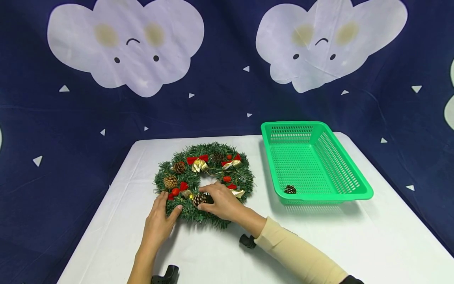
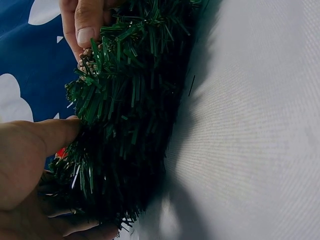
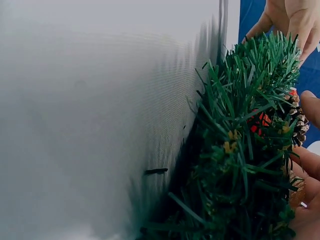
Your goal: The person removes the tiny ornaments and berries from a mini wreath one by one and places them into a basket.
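Observation:
A green tinsel wreath (image 1: 196,215) lies on the white table, decorated with pine cones, red berries and red and gold bows. My right hand (image 1: 225,202) pinches a brown pine cone (image 1: 200,200) between thumb and fingers at the wreath's front. That pine cone (image 3: 300,125) also shows in the right wrist view, sitting against the greenery. At the wreath's front left, my left hand (image 1: 158,221) rests on the edge with thumb and fingers spread and fairly straight. In the left wrist view its thumb (image 2: 62,134) touches the green tinsel.
Right of the wreath stands a green plastic basket (image 1: 365,193), with one small pine cone (image 1: 290,189) in its near left corner. A dark blue cloth (image 1: 227,106) with cloud prints hangs behind the table (image 1: 117,236). Dark wrist devices (image 1: 247,241) show near both forearms.

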